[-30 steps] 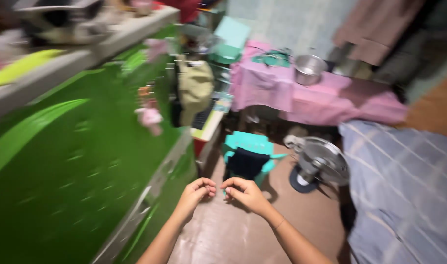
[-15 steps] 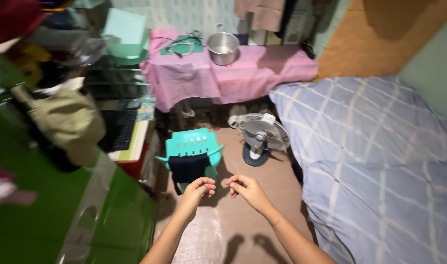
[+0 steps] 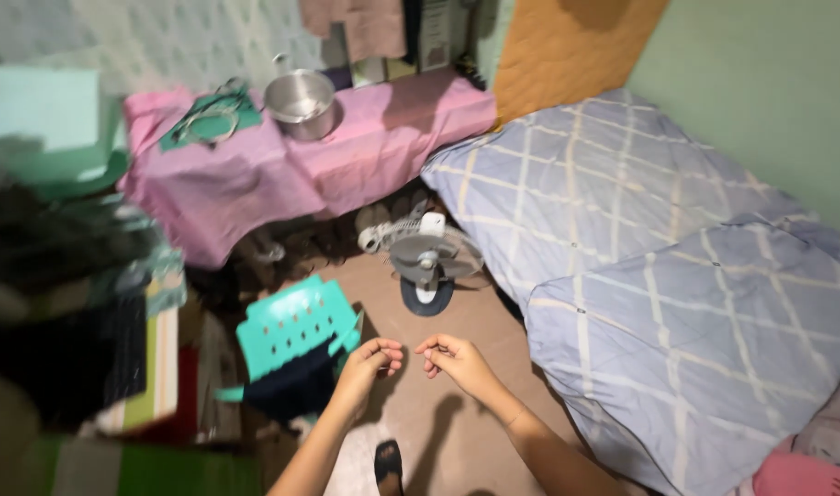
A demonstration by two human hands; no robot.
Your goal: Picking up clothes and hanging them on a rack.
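Observation:
My left hand [image 3: 369, 362] and my right hand [image 3: 457, 363] are held close together in front of me over the brown floor [image 3: 438, 432], fingertips pinched and nearly meeting. Whether something thin runs between them I cannot tell. Just left of my left hand stands a turquoise plastic chair [image 3: 296, 326] with a dark cloth [image 3: 287, 393] draped over it. A dark sandal [image 3: 389, 462] shows on the floor below my hands.
A bed with a blue-grey checked cover [image 3: 622, 239] fills the right side. A small floor fan [image 3: 429, 262] stands ahead. A pink-covered table [image 3: 255, 174] holds a steel pot [image 3: 301, 99] and a coiled cable [image 3: 204, 119]. Cluttered shelves [image 3: 62, 303] are at left.
The view has swung right, away from the green cabinet toward the bed. My hands keep the same pinched pose close together.

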